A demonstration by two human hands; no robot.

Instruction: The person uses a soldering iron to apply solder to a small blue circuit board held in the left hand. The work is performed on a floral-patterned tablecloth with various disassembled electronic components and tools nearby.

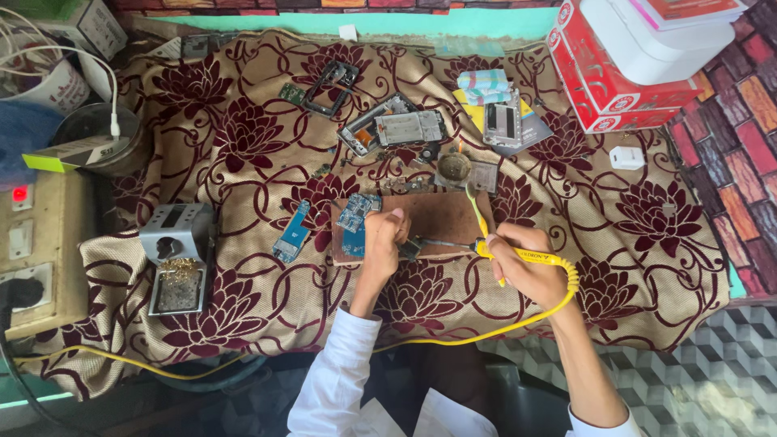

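The right hand (526, 267) is wrapped in a closed fist around the yellow handle of a soldering iron (486, 249), forearm angling up from the lower right, wrist bent inward. The iron's metal shaft points left from that fist to a small part (410, 246) pinched by the left hand (384, 235), whose fingers curl tight, forearm rising straight in a white sleeve (336, 372). Just beyond both lies the wooden board (441, 214), with blue circuit boards (356, 214) beside the left knuckles.
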